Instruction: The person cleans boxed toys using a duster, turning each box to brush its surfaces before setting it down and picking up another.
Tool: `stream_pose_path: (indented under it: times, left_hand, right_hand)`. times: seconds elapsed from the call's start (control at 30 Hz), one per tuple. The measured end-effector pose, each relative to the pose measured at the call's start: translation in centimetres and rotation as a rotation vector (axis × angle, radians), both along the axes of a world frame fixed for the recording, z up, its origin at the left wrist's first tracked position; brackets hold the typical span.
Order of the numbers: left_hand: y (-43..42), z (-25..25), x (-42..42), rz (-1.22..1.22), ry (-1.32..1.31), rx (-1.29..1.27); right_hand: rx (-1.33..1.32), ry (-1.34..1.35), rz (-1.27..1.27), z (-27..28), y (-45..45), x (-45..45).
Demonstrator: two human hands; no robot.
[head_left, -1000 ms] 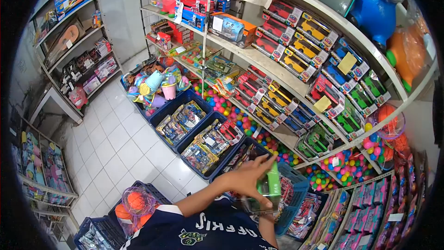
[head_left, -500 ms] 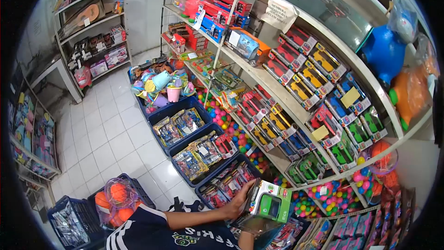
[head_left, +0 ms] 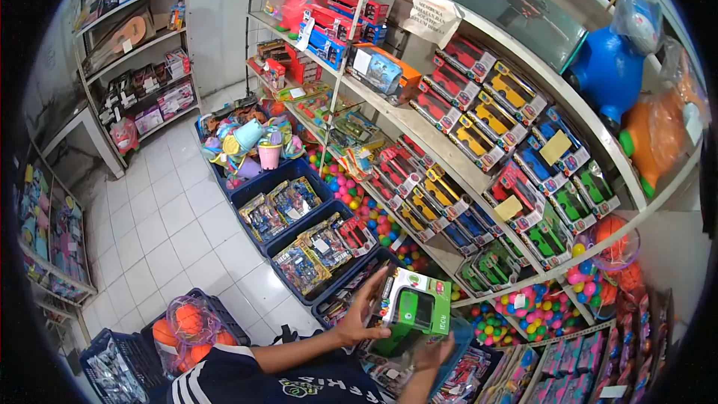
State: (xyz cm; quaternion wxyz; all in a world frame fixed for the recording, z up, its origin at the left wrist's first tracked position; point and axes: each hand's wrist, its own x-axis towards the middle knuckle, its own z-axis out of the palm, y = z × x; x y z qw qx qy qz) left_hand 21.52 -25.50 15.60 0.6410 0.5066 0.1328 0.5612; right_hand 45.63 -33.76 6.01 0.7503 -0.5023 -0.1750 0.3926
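Between my two hands is a boxed green toy car [head_left: 411, 310], in a white and green window box held tilted at the lower middle of the view. My left hand [head_left: 360, 323] grips the box's left side, thumb along its lower edge and fingers up its side. At the lower right corner, my right hand [head_left: 435, 352] is closed against the box, its fingers partly showing. Behind the box is a blue crate [head_left: 344, 303] of packaged toys, partly covered by my hands and the box.
On the shelf [head_left: 419, 131] to the right stand several boxed toy cars [head_left: 490, 137] in red, yellow, blue and green. Colourful balls [head_left: 527, 314] lie beneath it. Blue crates [head_left: 280, 247] line the floor. Another crate [head_left: 112, 363] and netted orange balls [head_left: 187, 329] are at lower left.
The boxed toy car has shifted slightly left and turned more upright. My right hand now shows at its lower right corner. The whole view has shifted a little.
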Motion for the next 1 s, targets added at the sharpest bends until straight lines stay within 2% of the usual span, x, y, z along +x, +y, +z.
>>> stream_pose_path:
  times: [0.03,0.07,0.1,0.2,0.27,0.3,0.37,0.4,0.47,0.57,0.6,0.67,0.7,0.8,0.9,0.93,1.0]
  left_hand:
    - [0.1,0.7,-0.6,0.026,0.017,-0.005]
    - [0.1,1.4,-1.2,0.054,0.031,-0.008]
    - [0.4,0.9,-1.6,0.119,0.084,0.021]
    - [0.5,1.1,-2.9,0.181,0.191,-0.024]
    - [0.8,0.6,-3.2,0.191,0.238,0.001]
    - [0.8,0.3,-3.4,0.212,0.274,0.023]
    - [0.7,0.2,-3.5,0.19,0.326,0.031]
    - [0.7,0.1,-3.5,0.184,0.347,0.042]
    - [0.7,0.6,-3.4,0.179,0.416,0.123]
    - [0.4,0.8,-2.8,0.151,0.45,0.147]
    - [0.4,1.0,-2.6,0.165,0.47,0.198]
    - [0.3,0.4,-2.5,0.168,0.486,0.262]
    - [0.1,0.6,-2.4,0.152,0.488,0.271]
    - [-0.6,1.0,-2.3,0.105,0.5,0.279]
    - [-0.7,0.9,-2.3,0.067,0.511,0.285]
    - [-0.9,0.8,-2.2,0.045,0.506,0.268]
    - [-0.9,0.7,-2.1,0.041,0.518,0.291]
  right_hand:
    - [0.042,0.288,-0.004,-0.5,-0.3,2.4]
    - [0.188,0.519,0.117,0.9,-1.3,3.8]
    - [0.078,0.462,0.005,3.7,-1.4,3.4]
    - [0.018,0.321,-0.102,11.6,-1.8,1.6]
    - [0.083,0.287,-0.088,11.7,-2.3,2.3]
    - [0.01,0.287,-0.244,14.2,-1.6,0.2]
    - [0.12,0.103,0.036,12.4,-2.8,1.5]
    - [0.048,0.103,0.027,15.2,-2.8,-0.5]
    - [0.168,0.114,0.052,14.2,-2.5,-0.3]
    - [0.086,0.067,-0.057,15.9,-1.6,-1.5]
    - [0.121,0.049,0.053,15.8,-2.2,-0.8]
    - [0.026,0.07,0.084,15.9,-3.2,0.2]
    - [0.004,0.104,-0.164,15.7,-1.9,-0.9]
    - [-0.008,0.223,-0.307,15.8,-1.6,-0.9]
    - [0.146,0.101,-0.024,15.1,-2.9,-0.8]
    - [0.148,0.112,-0.03,15.0,-3.2,-0.7]
    - [-0.108,0.148,-0.071,15.2,-3.8,-0.8]
